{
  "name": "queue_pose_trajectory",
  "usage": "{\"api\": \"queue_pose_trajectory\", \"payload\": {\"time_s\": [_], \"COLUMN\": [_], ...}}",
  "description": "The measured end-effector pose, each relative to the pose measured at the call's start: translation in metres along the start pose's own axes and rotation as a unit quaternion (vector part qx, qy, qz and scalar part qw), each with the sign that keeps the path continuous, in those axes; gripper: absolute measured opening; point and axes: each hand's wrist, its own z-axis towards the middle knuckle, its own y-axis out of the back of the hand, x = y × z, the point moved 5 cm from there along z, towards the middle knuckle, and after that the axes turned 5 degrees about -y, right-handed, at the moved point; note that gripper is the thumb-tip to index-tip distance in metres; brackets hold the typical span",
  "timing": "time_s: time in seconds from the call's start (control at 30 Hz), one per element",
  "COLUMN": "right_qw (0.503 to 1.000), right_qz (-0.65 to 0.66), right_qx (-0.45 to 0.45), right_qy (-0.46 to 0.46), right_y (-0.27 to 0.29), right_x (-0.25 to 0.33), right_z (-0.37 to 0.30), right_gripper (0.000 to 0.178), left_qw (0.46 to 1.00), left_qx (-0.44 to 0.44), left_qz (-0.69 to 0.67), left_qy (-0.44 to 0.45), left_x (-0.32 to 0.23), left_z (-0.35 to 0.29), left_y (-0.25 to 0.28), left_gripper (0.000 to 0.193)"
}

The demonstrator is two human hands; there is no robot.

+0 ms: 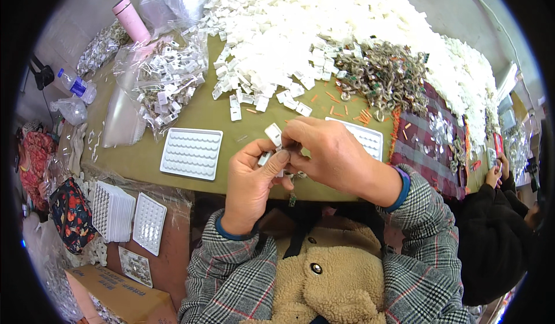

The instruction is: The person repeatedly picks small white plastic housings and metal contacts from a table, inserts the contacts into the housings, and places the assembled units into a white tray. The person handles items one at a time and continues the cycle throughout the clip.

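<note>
And there it is, the small white plastic casing, tilted up over the front of the green table, right where your two hands meet! Your left hand holds it in a tight pinch, another white piece tucked among the fingers. Your right hand bunches close at its lower end; what those fingertips grip is hidden, so I can't tell. A white scalloped tray lies to your left, a big white heap of casings beyond.
</note>
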Motion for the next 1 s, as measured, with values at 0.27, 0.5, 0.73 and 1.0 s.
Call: {"api": "queue_pose_trajectory", "payload": {"time_s": [0.27, 0.5, 0.73, 1.0], "right_qw": [0.987, 0.998, 0.994, 0.952], "right_qz": [0.022, -0.04, -0.037, -0.173], "right_qx": [-0.157, -0.038, -0.106, -0.218], "right_qy": [-0.002, -0.014, 0.012, -0.127], "right_y": [0.012, -0.04, -0.022, 0.045], "right_x": [0.003, -0.008, -0.01, -0.072], "right_z": [-0.032, -0.058, -0.086, -0.136], "right_gripper": [0.015, 0.016, 0.019, 0.02], "left_qw": [0.987, 0.983, 0.989, 0.965], "left_qx": [-0.06, -0.057, -0.013, 0.066], "left_qz": [-0.087, -0.111, -0.146, -0.214], "left_qy": [-0.121, -0.138, -0.036, 0.138], "left_x": [-0.025, -0.036, -0.006, 0.045], "left_z": [0.0, -0.017, -0.035, -0.039], "left_y": [0.013, 0.025, -0.001, -0.032], "left_gripper": [0.019, 0.027, 0.028, 0.031]}}
